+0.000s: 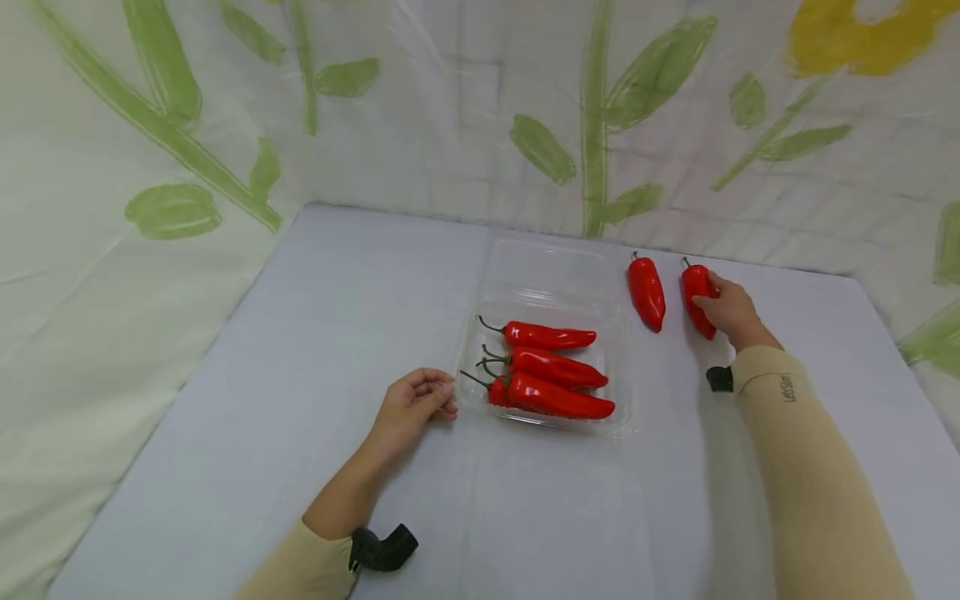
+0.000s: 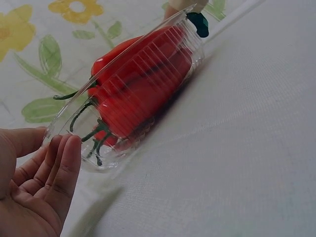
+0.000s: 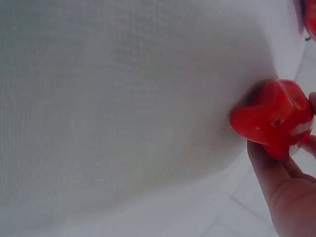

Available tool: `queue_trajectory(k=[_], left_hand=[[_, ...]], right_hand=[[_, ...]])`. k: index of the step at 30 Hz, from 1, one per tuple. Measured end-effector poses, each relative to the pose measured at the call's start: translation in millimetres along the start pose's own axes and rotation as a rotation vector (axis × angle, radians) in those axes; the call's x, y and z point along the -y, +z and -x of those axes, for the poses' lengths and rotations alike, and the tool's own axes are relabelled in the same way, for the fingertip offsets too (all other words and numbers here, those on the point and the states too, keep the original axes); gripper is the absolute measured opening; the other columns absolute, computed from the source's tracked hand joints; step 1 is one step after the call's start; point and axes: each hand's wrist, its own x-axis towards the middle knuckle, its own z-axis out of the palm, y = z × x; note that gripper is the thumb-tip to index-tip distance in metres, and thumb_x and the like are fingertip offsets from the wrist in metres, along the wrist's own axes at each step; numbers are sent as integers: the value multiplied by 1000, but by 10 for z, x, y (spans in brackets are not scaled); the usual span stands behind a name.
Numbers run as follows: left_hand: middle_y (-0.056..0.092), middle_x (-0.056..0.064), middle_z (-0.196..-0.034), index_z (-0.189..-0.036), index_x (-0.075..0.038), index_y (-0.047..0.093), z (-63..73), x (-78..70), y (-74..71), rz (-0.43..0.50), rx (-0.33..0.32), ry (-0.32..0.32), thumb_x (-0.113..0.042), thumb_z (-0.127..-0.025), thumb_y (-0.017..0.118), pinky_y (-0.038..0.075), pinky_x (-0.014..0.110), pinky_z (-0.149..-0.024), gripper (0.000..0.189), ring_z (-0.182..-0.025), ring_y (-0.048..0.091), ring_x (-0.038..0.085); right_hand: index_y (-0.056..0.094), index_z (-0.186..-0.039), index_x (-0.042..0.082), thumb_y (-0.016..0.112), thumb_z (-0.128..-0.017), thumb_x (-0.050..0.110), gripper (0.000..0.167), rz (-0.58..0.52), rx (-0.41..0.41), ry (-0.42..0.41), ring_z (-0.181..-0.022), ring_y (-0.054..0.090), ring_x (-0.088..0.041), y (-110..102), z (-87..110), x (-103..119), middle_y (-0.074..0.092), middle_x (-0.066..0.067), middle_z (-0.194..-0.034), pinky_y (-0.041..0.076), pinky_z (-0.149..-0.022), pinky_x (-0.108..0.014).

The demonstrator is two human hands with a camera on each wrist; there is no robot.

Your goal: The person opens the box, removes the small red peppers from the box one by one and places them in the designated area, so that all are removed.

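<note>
My right hand point(image 1: 729, 308) grips a red pepper point(image 1: 697, 287) at the far right of the table, thumb on one side and fingers on the other. In the right wrist view, that pepper's blunt red tip point(image 3: 269, 118) faces the camera. My left hand point(image 1: 415, 408) pinches the left rim of a clear plastic clamshell box point(image 1: 471, 350) between thumb and fingertips, as the left wrist view shows. Several red peppers with green stems lie in the box, stems to the left; the nearest one point(image 1: 558, 397) rests partly over another.
A loose red pepper point(image 1: 647, 293) lies between the box and my right hand. The box's clear lid point(image 1: 547, 262) is folded back behind it. A white cloth wall point(image 1: 450, 150) painted with plants rises at the table's point(image 1: 300, 317) back edge.
</note>
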Motion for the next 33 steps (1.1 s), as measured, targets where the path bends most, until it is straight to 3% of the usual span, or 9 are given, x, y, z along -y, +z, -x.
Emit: queue_trajectory(k=[5, 14, 21, 33], left_hand=[[59, 7, -81, -110, 13, 50, 40, 6, -10, 7, -14, 10, -2, -92, 54, 59, 26, -69, 24, -71, 62, 10], [58, 2, -79, -111, 15, 49, 32, 0, 87, 35, 5, 19, -1, -92, 54, 59, 25, -68, 25, -70, 61, 9], [59, 7, -82, -111, 14, 49, 41, 27, 60, 26, 5, 17, -2, -92, 54, 59, 26, -69, 26, -70, 61, 9], [59, 7, -82, -111, 14, 49, 58, 45, 17, 34, -29, -5, -3, -92, 55, 59, 26, -69, 26, -71, 62, 9]], right_hand=[[-7, -148, 17, 43, -99, 29, 71, 16, -3, -6, -136, 12, -49, 16, -22, 67, 5, -28, -152, 31, -106, -61], [-7, -148, 14, 43, -98, 28, 72, 45, -31, -9, -136, 12, -50, -51, -23, -61, 5, -31, -150, 32, -105, -62], [-7, -148, 10, 42, -97, 31, 74, 50, -50, -18, -134, 18, -51, -56, -1, -62, 12, -33, -147, 33, -104, -61], [-2, -148, 5, 38, -97, 38, 74, 10, -92, -63, -134, 16, -51, -109, 54, -26, 5, -32, -150, 30, -104, -65]])
